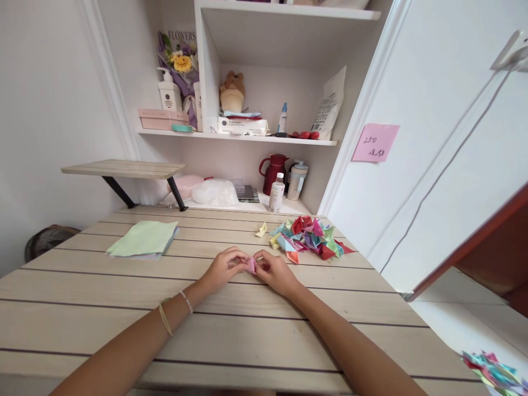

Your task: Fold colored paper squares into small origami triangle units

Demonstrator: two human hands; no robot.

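1. Pinched one side of the small folded pink paper (251, 266) in the left grip (224, 268), with thumb and fingers drawn nearly together.
2. Pinched the opposite side in the right grip (275, 270), likewise nearly closed, with fingers curled.
3. Held this paper between both grips, low over the surface (231, 344); could not make out any contact beneath.
4. Showed a heap of multicoloured folded papers (307, 241) beyond the right grip, with a yellow folded piece (261, 230) just to its left.
5. Showed a stack of sheets (142, 239), pale green uppermost, farther left.
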